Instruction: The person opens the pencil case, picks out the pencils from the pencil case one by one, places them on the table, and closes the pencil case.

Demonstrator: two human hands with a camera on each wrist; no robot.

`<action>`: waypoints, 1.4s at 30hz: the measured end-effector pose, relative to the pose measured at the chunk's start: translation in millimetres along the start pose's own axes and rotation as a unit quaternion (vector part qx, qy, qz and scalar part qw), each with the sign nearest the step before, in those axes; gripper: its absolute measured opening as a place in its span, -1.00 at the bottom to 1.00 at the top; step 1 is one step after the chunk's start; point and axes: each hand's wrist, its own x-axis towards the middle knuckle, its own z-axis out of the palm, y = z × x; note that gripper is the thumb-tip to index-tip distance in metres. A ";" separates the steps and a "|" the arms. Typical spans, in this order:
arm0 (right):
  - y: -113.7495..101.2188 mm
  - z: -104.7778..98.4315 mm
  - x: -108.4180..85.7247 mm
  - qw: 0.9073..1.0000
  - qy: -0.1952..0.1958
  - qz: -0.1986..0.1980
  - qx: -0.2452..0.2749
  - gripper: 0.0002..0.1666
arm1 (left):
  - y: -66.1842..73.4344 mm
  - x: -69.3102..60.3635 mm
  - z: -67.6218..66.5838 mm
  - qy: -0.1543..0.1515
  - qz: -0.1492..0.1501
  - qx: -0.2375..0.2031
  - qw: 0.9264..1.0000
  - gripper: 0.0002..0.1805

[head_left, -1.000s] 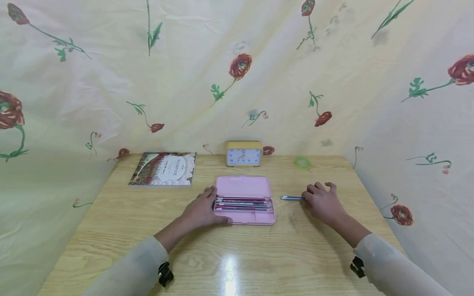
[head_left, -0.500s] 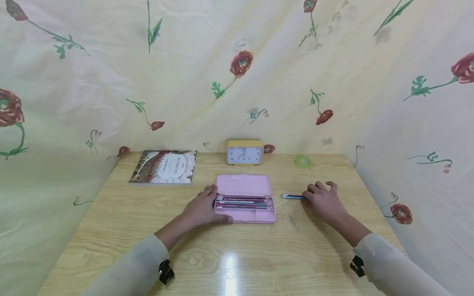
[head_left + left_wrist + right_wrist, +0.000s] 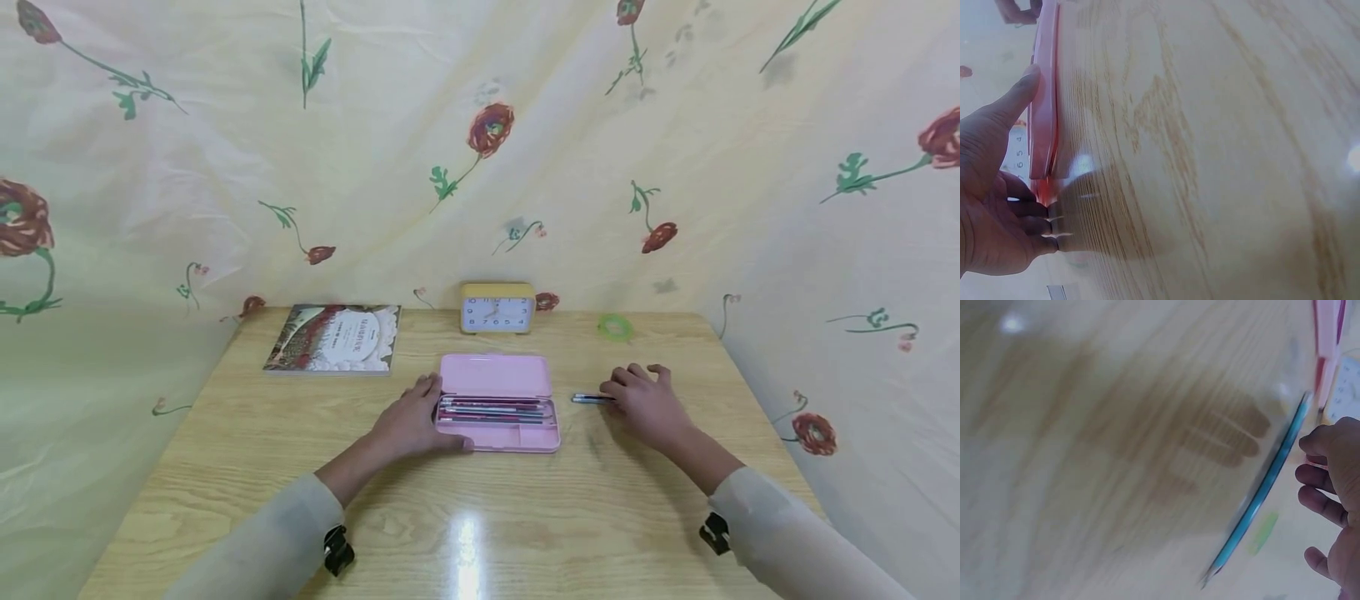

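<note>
A pink pencil case lies open on the table with several pencils in its long compartment. My left hand holds its left end, thumb along the near wall and fingers by the left side. To the right of the case, a teal-blue pencil with dark edges lies on the table; whether a second lies against it is unclear. My right hand hovers over its right part, fingers loosely bent. In the right wrist view a small gap shows between thumb and pencil.
A yellow alarm clock stands behind the case, against the flowered cloth. A magazine lies at the back left. At the back right is a green ring, like a tape roll. Bare wood stretches in front.
My right hand has shifted slightly left along the pencil in the last half second. My left hand and the pencil case stay in place.
</note>
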 end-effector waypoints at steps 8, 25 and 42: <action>-37.7 -3.2 31.5 0.999 0.009 -0.043 0.022 -0.81 | -2.7 1.5 2.0 0.007 0.001 -0.009 1.000 0.58; -91.1 7.1 66.3 0.993 0.000 -0.117 0.022 -0.88 | -2.4 1.9 2.0 -0.003 -0.006 -0.012 1.000 0.59; -95.9 14.8 70.2 0.994 -0.014 -0.105 0.008 -0.95 | -0.5 2.5 0.6 -0.004 -0.006 -0.012 1.000 0.57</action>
